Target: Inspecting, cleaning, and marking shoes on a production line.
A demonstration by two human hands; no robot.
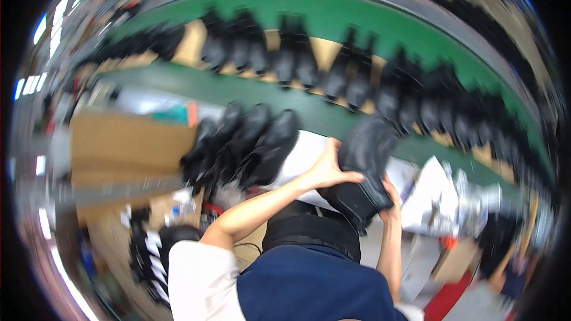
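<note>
I hold a black boot point(367, 148) between both hands in front of my body, its toe end pointing away from me toward the belt. My left hand point(333, 166) grips its left side, with the thumb laid across the top. At the lower right edge, my right hand point(389, 196) is wrapped round it, its fingers partly hidden. Motion blur leaves it unclear whether a second boot is behind this one. Left of my left hand, several black boots point(276, 142) stand side by side on the work table.
A green conveyor belt point(238, 89) runs across beyond the table, carrying long rows of black boots point(357, 71) on tan boards. An open cardboard box point(131, 142) stands at the left. White paper or plastic wrapping point(433, 196) lies to the right. Striped black-and-white items point(156, 258) are at lower left.
</note>
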